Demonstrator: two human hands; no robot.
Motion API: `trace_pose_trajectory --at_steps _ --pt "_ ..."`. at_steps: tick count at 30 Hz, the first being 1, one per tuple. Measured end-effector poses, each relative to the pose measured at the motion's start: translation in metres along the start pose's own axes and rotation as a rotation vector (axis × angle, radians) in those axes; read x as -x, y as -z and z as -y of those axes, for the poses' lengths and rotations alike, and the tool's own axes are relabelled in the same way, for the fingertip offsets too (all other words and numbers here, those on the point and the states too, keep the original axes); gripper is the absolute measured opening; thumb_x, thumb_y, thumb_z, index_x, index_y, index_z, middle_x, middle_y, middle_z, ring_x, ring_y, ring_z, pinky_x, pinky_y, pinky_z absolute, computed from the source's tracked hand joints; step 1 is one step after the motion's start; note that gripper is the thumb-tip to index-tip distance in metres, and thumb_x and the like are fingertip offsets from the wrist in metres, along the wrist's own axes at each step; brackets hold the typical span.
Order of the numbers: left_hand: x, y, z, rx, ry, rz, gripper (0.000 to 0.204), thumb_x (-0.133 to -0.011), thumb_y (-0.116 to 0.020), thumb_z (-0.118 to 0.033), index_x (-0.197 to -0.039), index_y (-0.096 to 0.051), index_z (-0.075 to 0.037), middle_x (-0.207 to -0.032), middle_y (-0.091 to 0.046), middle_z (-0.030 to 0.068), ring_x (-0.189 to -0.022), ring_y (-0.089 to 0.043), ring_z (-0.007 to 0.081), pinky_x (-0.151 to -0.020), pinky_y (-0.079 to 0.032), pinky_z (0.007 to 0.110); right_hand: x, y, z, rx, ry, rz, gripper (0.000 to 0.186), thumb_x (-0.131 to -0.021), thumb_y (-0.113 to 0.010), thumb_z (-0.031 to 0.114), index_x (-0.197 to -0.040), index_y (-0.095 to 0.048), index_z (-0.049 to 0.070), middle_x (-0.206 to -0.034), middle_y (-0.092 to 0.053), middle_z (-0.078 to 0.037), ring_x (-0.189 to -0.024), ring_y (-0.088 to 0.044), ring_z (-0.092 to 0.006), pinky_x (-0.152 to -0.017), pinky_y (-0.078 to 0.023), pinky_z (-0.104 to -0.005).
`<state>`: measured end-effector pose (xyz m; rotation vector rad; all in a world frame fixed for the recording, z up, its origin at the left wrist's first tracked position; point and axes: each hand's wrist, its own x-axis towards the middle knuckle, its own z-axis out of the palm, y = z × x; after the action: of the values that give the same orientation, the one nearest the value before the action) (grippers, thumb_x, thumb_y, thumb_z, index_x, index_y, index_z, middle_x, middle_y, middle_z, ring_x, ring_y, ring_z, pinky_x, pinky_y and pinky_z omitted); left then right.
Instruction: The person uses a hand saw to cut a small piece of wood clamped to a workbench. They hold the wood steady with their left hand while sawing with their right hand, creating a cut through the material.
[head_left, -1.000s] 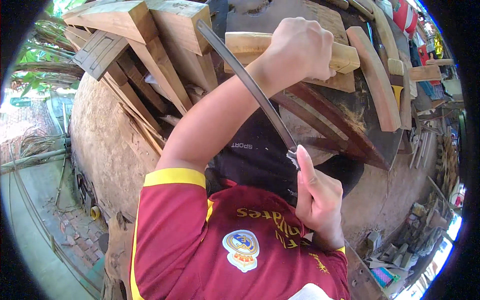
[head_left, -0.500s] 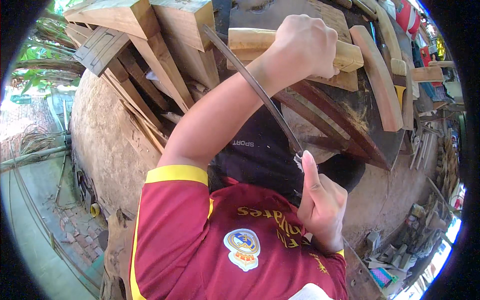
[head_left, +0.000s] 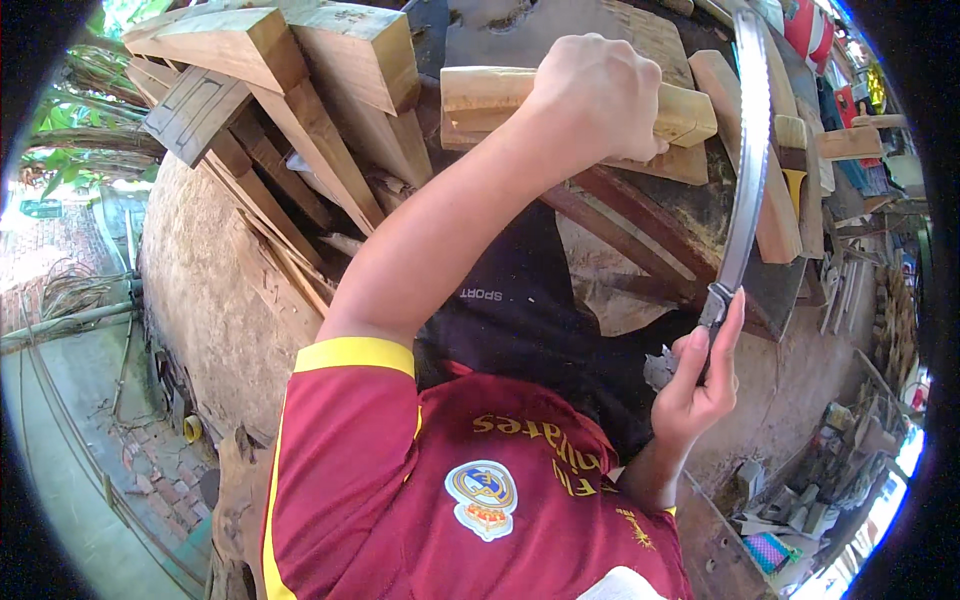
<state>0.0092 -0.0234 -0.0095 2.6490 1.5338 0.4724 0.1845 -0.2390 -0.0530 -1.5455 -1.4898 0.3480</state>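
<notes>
My left hand (head_left: 598, 98) is closed over the middle of a squared wooden block (head_left: 488, 92), which lies on a flat board (head_left: 570, 32). In my right hand (head_left: 697, 392), at the lower right, is a long, narrow saw blade (head_left: 748, 170), curved and toothed along one edge. The blade stands up from my fingers, its tip beyond the block's right end. Dark wrapping (head_left: 716, 303) binds its lower end, and a ragged grey lump (head_left: 660, 368) shows by my thumb. The blade is apart from the block.
Thick timber pieces (head_left: 340, 90) lean at the upper left. On the right of the dark bench lie a curved wooden piece (head_left: 776, 225) and a brush (head_left: 792, 150) with a yellow handle. A dark reddish wooden frame (head_left: 640, 215) stands below the block.
My right hand has moved up and right. The saw blade, which crossed over my left forearm, has swung to the right and turned its flat side into view. My left hand stays on the block.
</notes>
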Motion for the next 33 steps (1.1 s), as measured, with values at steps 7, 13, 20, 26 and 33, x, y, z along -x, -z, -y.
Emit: trace_pose_trajectory --at_steps 7,13,20,26,33 --pt "-0.003 0.004 -0.004 -0.009 0.033 0.039 0.055 -0.072 -0.079 -0.054 -0.094 -0.074 -0.004 -0.091 -0.073 0.0193 -0.09 -0.071 0.0351 -0.084 -0.057 0.045 -0.003 -0.007 -0.023 0.12 0.081 0.101 0.045 -0.099 -0.053 0.0 -0.143 -0.048 -0.007 -0.136 -0.061 -0.025 -0.089 -0.075 -0.0248 -0.075 -0.055 -0.0299" --pt "0.0 0.0 -0.005 -0.019 0.024 -0.045 0.056 -0.071 -0.08 -0.053 -0.094 -0.073 -0.002 -0.091 -0.072 0.0197 -0.091 -0.07 0.0361 -0.084 -0.056 0.045 0.0 -0.011 -0.026 0.094 0.079 0.083 0.049 -0.095 -0.056 -0.005 -0.143 -0.049 -0.007 -0.124 -0.066 -0.026 -0.073 -0.072 -0.0276 -0.066 -0.054 -0.0302" --pt "-0.001 0.006 -0.009 -0.033 0.056 0.001 0.049 -0.071 -0.083 -0.046 -0.091 -0.074 -0.003 -0.089 -0.071 0.0185 -0.09 -0.07 0.0346 -0.083 -0.056 0.043 0.004 -0.023 -0.031 0.153 0.18 0.043 0.053 -0.09 -0.058 -0.01 -0.143 -0.051 -0.004 -0.082 -0.068 -0.019 -0.061 -0.065 -0.029 -0.056 -0.051 -0.0335" --pt "-0.001 0.007 -0.009 -0.023 0.072 0.005 0.046 -0.071 -0.084 -0.044 -0.091 -0.075 -0.003 -0.089 -0.072 0.0187 -0.09 -0.071 0.034 -0.083 -0.056 0.042 0.022 -0.026 -0.034 0.17 0.137 0.057 0.055 -0.089 -0.057 -0.011 -0.144 -0.049 -0.004 -0.077 -0.064 -0.018 -0.056 -0.059 -0.0294 -0.053 -0.049 -0.0353" --pt "0.0 0.007 -0.008 -0.029 0.061 -0.002 0.046 -0.071 -0.084 -0.043 -0.092 -0.075 -0.003 -0.089 -0.072 0.0185 -0.09 -0.071 0.0337 -0.083 -0.056 0.042 0.021 -0.033 -0.039 0.153 0.134 0.055 0.057 -0.089 -0.057 -0.012 -0.145 -0.048 -0.004 -0.091 -0.068 -0.025 -0.069 -0.068 -0.0342 -0.06 -0.053 -0.034"
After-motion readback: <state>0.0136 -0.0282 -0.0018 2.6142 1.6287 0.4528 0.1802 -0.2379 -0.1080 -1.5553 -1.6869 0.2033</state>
